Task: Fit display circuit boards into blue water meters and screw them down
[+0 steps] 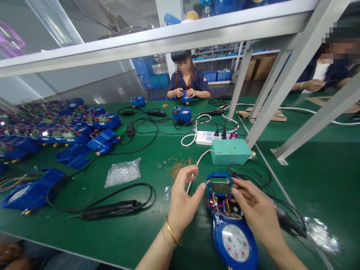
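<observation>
A blue water meter [234, 240] lies on the green table [84, 232] in front of me, its white dial toward me and its open top showing a green circuit board [221, 185] with coloured wires. My right hand [257, 213] rests on the meter's right side, fingertips pinching the board's edge. My left hand [182, 204] hovers just left of the meter, fingers apart and curved, thumb reaching toward the board, holding nothing. A gold bangle sits on that wrist.
A black electric screwdriver [112, 209] with its cable lies to the left, another [287, 221] to the right. Small brass screws [177, 167], a bag of parts [123, 173], a teal box [230, 151], a power strip [206, 137] and several blue meters [70, 131] surround. Two people work across the table.
</observation>
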